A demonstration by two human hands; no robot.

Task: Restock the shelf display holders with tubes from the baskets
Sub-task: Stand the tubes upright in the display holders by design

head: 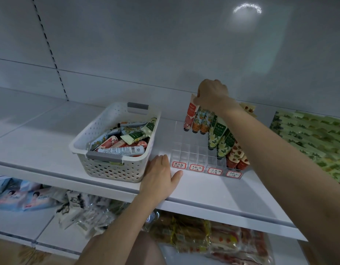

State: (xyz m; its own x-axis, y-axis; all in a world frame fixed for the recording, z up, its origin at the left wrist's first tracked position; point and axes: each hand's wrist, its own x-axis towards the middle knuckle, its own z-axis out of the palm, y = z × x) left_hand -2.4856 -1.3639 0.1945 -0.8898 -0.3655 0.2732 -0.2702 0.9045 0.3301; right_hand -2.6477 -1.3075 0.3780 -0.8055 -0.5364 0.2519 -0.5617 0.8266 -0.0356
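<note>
While the left hand [159,176] rests flat on the shelf [203,192], fingers of the right hand [211,94] pinch a red tube [190,116].

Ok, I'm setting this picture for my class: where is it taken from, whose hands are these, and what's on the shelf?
There is no machine here: a person wears a camera on the head, which looks down at their own two hands. On the white shelf stands a white basket full of loose tubes. Right of it is a clear holder with small compartments, partly filled. The left hand lies flat on the shelf between them, holding nothing. The right hand pinches the top of a red tube standing in the holder's back row.
</note>
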